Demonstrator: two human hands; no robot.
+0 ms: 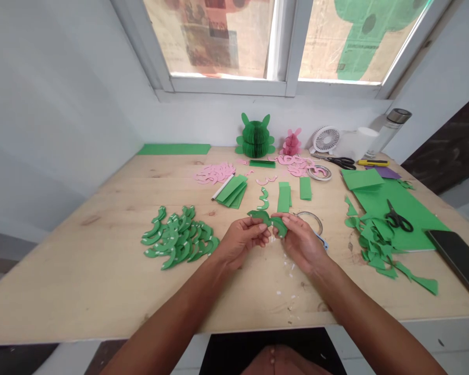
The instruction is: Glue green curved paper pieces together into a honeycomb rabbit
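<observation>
A curved green paper cutout (pixel 279 226) with a wavy outline is stretched between my two hands, above the middle of the table. My left hand (pixel 243 238) pinches its left part between thumb and fingers. On its right part, my right hand (pixel 303 240) has closed its fingertips. To the left lies a heap of similar green cutouts (pixel 177 237) with small white strips on them. Another such green piece (pixel 263 199) rests just beyond my hands. A roll of tape (pixel 311 217) and a blue-handled tool (pixel 322 241), partly hidden, lie by my right hand.
Green paper scraps (pixel 377 245) and black scissors (pixel 396 217) lie on green sheets (pixel 418 224) at right, beside a phone (pixel 455 258). Pink cutouts (pixel 214 173), a green honeycomb figure (pixel 255 138), a pink figure (pixel 291 143), a fan (pixel 325 139) and a bottle (pixel 389 133) are farther back.
</observation>
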